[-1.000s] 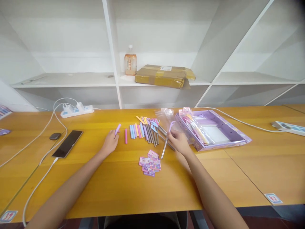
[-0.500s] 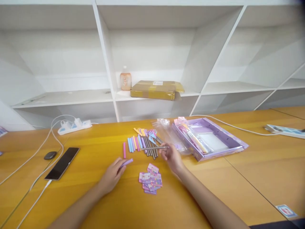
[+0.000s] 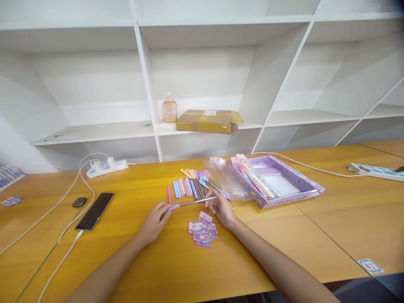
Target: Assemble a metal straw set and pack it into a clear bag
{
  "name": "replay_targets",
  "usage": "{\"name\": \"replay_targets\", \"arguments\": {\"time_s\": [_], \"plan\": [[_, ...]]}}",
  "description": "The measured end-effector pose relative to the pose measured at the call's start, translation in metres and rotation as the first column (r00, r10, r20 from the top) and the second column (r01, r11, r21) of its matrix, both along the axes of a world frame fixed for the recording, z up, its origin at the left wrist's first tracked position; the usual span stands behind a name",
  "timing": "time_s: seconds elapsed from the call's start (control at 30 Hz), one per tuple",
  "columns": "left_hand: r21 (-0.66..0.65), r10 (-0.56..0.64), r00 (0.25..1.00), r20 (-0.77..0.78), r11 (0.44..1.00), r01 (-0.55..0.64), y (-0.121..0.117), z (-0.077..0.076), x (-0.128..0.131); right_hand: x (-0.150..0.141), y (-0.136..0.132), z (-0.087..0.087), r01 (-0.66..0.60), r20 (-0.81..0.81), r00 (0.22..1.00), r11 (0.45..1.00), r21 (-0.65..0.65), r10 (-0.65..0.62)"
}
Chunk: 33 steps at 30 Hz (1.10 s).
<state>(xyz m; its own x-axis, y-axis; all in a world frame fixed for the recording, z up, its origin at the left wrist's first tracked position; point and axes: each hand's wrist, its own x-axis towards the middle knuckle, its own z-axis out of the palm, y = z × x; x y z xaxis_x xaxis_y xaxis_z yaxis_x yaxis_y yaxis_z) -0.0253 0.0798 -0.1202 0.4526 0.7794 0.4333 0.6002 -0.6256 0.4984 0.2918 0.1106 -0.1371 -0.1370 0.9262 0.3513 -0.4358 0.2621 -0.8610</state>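
Note:
My left hand (image 3: 156,221) is closed around a purple tube-like handle (image 3: 172,208). A thin metal rod (image 3: 197,201) is pinched in my right hand (image 3: 221,209), and its left tip meets the end of the purple handle; whether it sits inside, I cannot tell. Close beyond my right fingers shows a purple claw-shaped head (image 3: 225,195), possibly on the same rod. Behind the hands lie several coloured handles (image 3: 181,187), a pink handle (image 3: 169,194) apart at their left, dark metal rods (image 3: 199,188) and claw-shaped back-scratcher heads (image 3: 204,180). Small printed cards (image 3: 203,230) lie piled between my forearms.
Right of the rods are clear plastic bags (image 3: 225,176) and an open purple box (image 3: 303,194). A phone (image 3: 94,211) on a cable, a dark small case (image 3: 79,202) and a power strip (image 3: 107,167) stand left. White shelves behind hold a bottle (image 3: 169,110) and a cardboard box (image 3: 205,122).
My right hand has brought the metal rod down and left so its tip meets the purple handle. A purple claw head now shows beside my right hand. The camera view has shifted slightly.

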Motion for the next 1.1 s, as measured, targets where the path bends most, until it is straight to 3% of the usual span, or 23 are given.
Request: {"name": "replay_targets", "arguments": {"time_s": [0.27,0.5,0.77,1.1], "plan": [[0.052,0.015,1.000,-0.019,0.999,-0.014,-0.001,0.000,0.003,0.007,-0.002,0.005,-0.035,-0.030,0.999,0.998,0.052,0.036],[0.068,-0.003,1.000,0.010,0.998,0.002,-0.007,0.004,0.005,0.012,-0.005,0.007,-0.105,0.036,0.994,0.993,0.060,0.103],[0.040,0.006,1.000,0.011,0.999,-0.007,-0.005,0.002,0.003,0.017,-0.004,0.009,-0.080,0.063,0.995,0.996,0.042,0.077],[0.100,-0.006,0.999,0.053,0.995,0.001,-0.001,-0.005,0.001,0.010,-0.007,0.009,-0.077,0.116,0.991,0.997,0.032,0.073]]}}
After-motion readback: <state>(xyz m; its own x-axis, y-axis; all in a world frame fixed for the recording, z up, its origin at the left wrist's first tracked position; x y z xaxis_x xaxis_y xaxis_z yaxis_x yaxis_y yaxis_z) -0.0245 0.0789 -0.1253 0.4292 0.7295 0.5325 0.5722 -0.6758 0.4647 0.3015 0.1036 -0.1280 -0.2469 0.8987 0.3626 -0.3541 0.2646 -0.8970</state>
